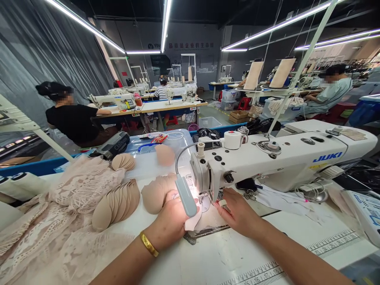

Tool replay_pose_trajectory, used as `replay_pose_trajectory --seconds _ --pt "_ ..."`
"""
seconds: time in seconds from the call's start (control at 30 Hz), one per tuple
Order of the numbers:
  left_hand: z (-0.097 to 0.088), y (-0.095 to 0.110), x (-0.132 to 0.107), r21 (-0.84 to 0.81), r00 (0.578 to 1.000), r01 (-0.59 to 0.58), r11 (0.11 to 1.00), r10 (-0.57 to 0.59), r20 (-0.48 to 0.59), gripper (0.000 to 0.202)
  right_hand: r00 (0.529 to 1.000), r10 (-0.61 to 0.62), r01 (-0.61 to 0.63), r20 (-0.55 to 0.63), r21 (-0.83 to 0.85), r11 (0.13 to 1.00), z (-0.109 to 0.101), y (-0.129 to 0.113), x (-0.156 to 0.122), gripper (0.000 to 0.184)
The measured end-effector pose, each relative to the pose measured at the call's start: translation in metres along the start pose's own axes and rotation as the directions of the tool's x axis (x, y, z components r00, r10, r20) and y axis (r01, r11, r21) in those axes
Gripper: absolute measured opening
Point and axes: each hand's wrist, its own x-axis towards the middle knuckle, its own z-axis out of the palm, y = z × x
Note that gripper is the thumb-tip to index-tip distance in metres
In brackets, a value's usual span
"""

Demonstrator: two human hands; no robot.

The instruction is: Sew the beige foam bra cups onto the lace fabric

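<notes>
My left hand [171, 217], with a gold bangle on its wrist, is closed on a pale fabric piece [193, 222] at the needle area of a white JUKI sewing machine [285, 158]. A grey lamp head [186, 196] covers part of that hand and its fingertips. Right of the needle, my right hand [239, 209] has its fingers drawn together by the machine bed, a pale band round one finger. What its fingertips pinch, if anything, I cannot make out. Just beyond my left hand lie stacked beige cup-shaped pads [154, 194].
Beige lace fabric [86, 178] and a fanned stack of oval pads [118, 204] lie on the left. Behind stands a clear plastic bin [139, 158]. White fabric strips [285, 204] lie under the machine arm. Co-workers sit at other tables.
</notes>
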Motion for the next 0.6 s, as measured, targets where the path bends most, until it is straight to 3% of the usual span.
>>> replay_pose_trajectory --seconds 0.4,0.6 --pt "0.002 0.014 -0.008 0.148 0.997 0.081 0.986 -0.083 0.005 0.036 0.999 -0.010 0.010 0.043 0.003 1.000 0.003 0.000 -0.003 0.016" --pt "0.005 0.022 -0.011 0.110 1.000 0.028 0.993 -0.029 0.011 0.026 0.979 -0.083 0.092 0.185 -0.038 0.995 0.002 -0.002 -0.006 0.022"
